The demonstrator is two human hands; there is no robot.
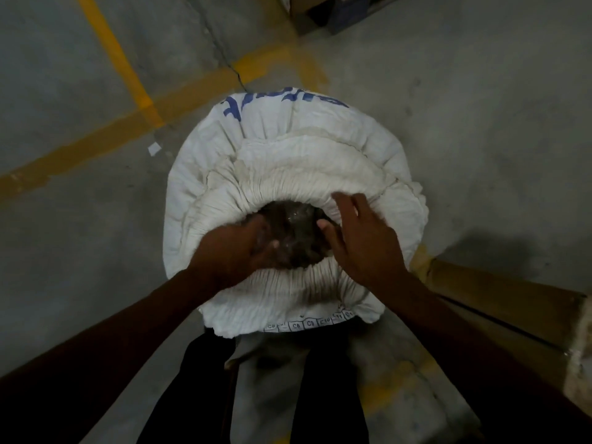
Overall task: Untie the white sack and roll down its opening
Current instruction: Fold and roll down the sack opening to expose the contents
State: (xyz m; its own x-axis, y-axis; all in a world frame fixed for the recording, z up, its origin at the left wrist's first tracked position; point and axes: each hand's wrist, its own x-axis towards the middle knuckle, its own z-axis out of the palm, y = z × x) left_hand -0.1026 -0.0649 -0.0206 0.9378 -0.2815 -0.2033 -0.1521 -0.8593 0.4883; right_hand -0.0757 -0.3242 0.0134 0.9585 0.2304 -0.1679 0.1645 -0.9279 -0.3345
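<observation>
The white sack [288, 149] stands upright on the floor in front of me, with blue lettering on its far side. Its opening is rolled down into thick gathered folds that ring a dark, clumpy content [296, 232] in the middle. My left hand [234, 248] reaches into the opening from the near left, fingers curled into the dark material at the inner rim. My right hand [362, 238] hovers over the right side of the rolled rim, fingers spread, thumb pointing toward the dark content. No tie or string is visible.
Yellow painted lines [128, 78] cross the grey concrete floor. A brown cardboard piece [499, 302] lies at the right of the sack. Boxes [333, 14] stand at the top edge. A small white scrap [154, 149] lies on the floor to the left. My legs are below the sack.
</observation>
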